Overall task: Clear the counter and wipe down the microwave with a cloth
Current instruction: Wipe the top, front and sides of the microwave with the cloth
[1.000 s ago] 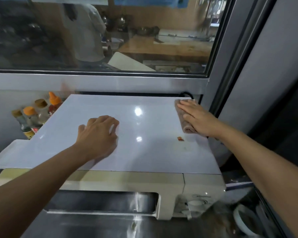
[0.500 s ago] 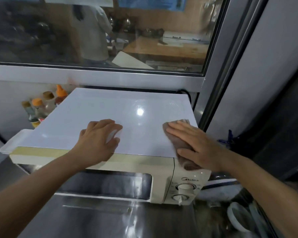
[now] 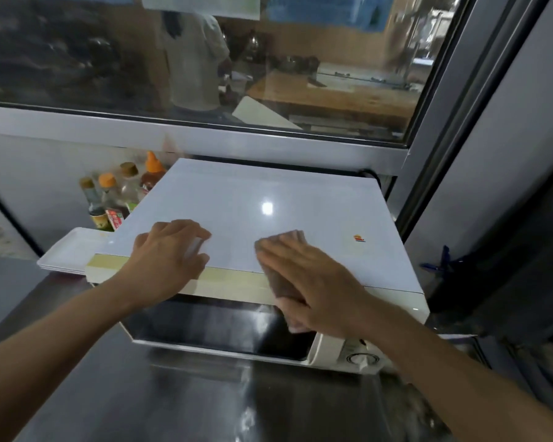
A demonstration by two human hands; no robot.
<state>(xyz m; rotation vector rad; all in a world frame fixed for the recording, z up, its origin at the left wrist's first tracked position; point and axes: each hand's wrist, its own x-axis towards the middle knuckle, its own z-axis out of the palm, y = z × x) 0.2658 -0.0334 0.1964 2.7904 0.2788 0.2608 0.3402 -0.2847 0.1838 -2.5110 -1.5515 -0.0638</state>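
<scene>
At the centre of the frame sits the microwave (image 3: pixel 332 314), cream-bodied with a dark door, standing on a steel worktop (image 3: pixel 173 393) that fills the lower part of the picture; a glossy white board (image 3: pixel 268 218) lies flat over its top. The right hand (image 3: pixel 307 275) lies just right of centre, palm down with fingers (image 3: pixel 278 250) straight and close together, pressing a brown cloth (image 3: pixel 284 287) onto the board's front edge, so that the cloth drapes over onto the upper front of the microwave; the thumb hangs in front of the door. The left hand (image 3: pixel 166 253) rests left of centre on the same front edge, fingers slightly spread and bent at the tips, holding nothing, apparently steadying the board. By the look of it, the wiping step is in hand and the top surface is being worked along its near edge. Next, I judge, the cloth should travel along the rest of the top and then down across the door and the knob panel (image 3: pixel 361 357) at lower right, with the left hand kept pressing so that the loose board does not slide. At the left, sauce bottles (image 3: pixel 122 193) and a white tray (image 3: pixel 71 253) stand beside the microwave, so clearing seems unfinished.
</scene>
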